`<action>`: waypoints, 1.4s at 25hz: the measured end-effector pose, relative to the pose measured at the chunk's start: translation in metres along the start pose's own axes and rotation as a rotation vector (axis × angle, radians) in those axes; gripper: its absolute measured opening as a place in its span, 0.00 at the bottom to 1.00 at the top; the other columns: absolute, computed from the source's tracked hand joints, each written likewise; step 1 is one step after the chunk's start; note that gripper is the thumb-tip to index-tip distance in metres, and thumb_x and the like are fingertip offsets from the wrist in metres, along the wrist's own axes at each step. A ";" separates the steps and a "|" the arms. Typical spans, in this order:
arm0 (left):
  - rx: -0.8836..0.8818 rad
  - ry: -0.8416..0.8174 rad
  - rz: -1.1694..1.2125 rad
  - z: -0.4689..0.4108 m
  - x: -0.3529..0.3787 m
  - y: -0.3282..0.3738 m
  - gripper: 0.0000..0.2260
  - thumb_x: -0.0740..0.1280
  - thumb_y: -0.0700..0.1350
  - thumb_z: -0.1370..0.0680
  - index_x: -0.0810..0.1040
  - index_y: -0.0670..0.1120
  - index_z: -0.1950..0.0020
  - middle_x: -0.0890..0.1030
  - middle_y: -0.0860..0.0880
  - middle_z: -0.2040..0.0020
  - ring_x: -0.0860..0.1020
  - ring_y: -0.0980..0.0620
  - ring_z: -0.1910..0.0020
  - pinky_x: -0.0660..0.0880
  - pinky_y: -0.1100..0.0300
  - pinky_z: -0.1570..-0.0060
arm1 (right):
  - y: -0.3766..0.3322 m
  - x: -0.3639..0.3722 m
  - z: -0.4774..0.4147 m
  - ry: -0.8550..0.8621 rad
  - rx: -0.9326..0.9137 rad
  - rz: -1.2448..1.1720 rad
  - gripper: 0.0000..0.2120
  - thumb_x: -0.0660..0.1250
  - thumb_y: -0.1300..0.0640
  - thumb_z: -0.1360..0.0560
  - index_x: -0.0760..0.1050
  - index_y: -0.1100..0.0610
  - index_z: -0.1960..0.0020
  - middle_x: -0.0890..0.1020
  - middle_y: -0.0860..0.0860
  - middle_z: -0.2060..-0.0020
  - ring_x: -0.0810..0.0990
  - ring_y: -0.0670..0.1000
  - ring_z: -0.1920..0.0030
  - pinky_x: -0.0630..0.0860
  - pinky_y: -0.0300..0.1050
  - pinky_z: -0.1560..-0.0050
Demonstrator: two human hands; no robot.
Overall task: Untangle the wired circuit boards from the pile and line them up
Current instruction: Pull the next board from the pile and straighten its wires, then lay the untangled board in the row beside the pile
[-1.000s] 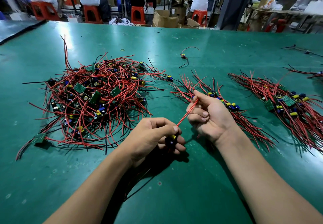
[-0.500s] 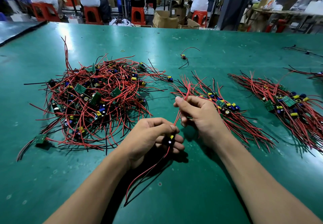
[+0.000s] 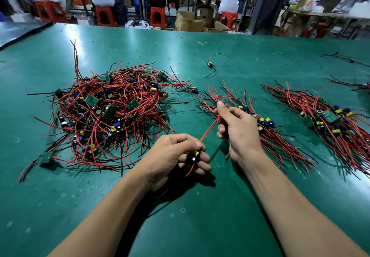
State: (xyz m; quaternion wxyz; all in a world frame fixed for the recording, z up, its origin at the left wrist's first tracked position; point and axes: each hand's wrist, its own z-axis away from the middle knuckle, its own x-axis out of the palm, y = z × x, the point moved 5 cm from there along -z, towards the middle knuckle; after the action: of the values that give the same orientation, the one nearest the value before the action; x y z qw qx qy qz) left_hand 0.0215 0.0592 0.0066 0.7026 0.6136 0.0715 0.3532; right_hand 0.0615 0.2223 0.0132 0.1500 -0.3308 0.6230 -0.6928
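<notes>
Two hands working just right of tangled pile (image 3: 108,116). I'm seeing left hand (image 3: 170,156) curling fingers (image 3: 204,159) round small circuit board (image 3: 192,159), yellow capacitor (image 3: 196,153) showing. Right hand (image 3: 237,129) pinching its red wire (image 3: 209,129), holding it taut between hands. Lined-up row (image 3: 280,144) lying right of pile, behind right hand; second row (image 3: 330,124) farther right. Wire probably joining board under fingers, joint hidden.

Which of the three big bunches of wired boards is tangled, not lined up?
The left pile: its wires loop and cross every way in a round heap. The middle bunch and right bunch lie with wires roughly parallel.
</notes>
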 end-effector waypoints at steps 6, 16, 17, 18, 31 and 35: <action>0.114 0.207 0.216 -0.010 -0.007 0.002 0.09 0.64 0.42 0.20 0.78 0.37 0.49 0.84 0.36 0.55 0.85 0.43 0.59 0.82 0.52 0.56 | -0.004 0.009 0.016 -0.163 0.112 0.210 0.17 0.70 0.42 0.25 0.80 0.57 0.54 0.78 0.49 0.66 0.73 0.45 0.75 0.70 0.38 0.75; 0.040 0.238 0.273 -0.015 -0.009 -0.001 0.17 0.60 0.55 0.19 0.77 0.46 0.39 0.84 0.46 0.44 0.82 0.46 0.44 0.76 0.51 0.40 | -0.018 0.019 0.033 -0.120 -0.415 0.790 0.06 0.76 0.57 0.28 0.83 0.51 0.51 0.84 0.48 0.54 0.82 0.43 0.57 0.76 0.36 0.50; 0.054 0.274 0.245 -0.015 -0.012 0.000 0.15 0.61 0.53 0.19 0.77 0.45 0.40 0.84 0.45 0.44 0.83 0.45 0.45 0.77 0.50 0.41 | -0.022 0.011 0.027 -0.056 -0.432 0.825 0.07 0.75 0.57 0.27 0.83 0.52 0.49 0.84 0.50 0.53 0.82 0.46 0.56 0.76 0.39 0.47; 0.075 0.303 0.221 -0.015 -0.014 0.002 0.12 0.63 0.49 0.19 0.77 0.44 0.41 0.84 0.43 0.45 0.83 0.44 0.46 0.77 0.50 0.43 | -0.027 0.003 0.021 0.015 -0.445 0.903 0.08 0.74 0.56 0.26 0.83 0.53 0.47 0.84 0.52 0.51 0.82 0.50 0.53 0.76 0.44 0.44; 0.150 0.506 0.022 -0.008 -0.044 0.017 0.22 0.63 0.33 0.21 0.63 0.38 0.28 0.78 0.37 0.49 0.82 0.44 0.71 0.81 0.52 0.68 | 0.005 0.022 0.035 -0.283 -0.470 1.378 0.12 0.67 0.45 0.22 0.82 0.51 0.45 0.81 0.49 0.47 0.74 0.53 0.42 0.72 0.48 0.41; 0.166 0.498 -0.062 -0.009 -0.044 0.015 0.14 0.69 0.39 0.22 0.74 0.41 0.36 0.80 0.42 0.47 0.81 0.45 0.73 0.78 0.56 0.75 | 0.002 0.017 0.030 -0.224 -0.428 1.351 0.13 0.67 0.46 0.22 0.82 0.52 0.44 0.81 0.49 0.47 0.74 0.53 0.43 0.72 0.49 0.40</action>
State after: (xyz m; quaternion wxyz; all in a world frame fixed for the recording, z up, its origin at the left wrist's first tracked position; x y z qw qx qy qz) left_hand -0.0221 0.0404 0.0035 0.6212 0.5608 0.2895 0.4645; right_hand 0.0682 0.1886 0.0158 0.5408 0.0359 0.7948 -0.2729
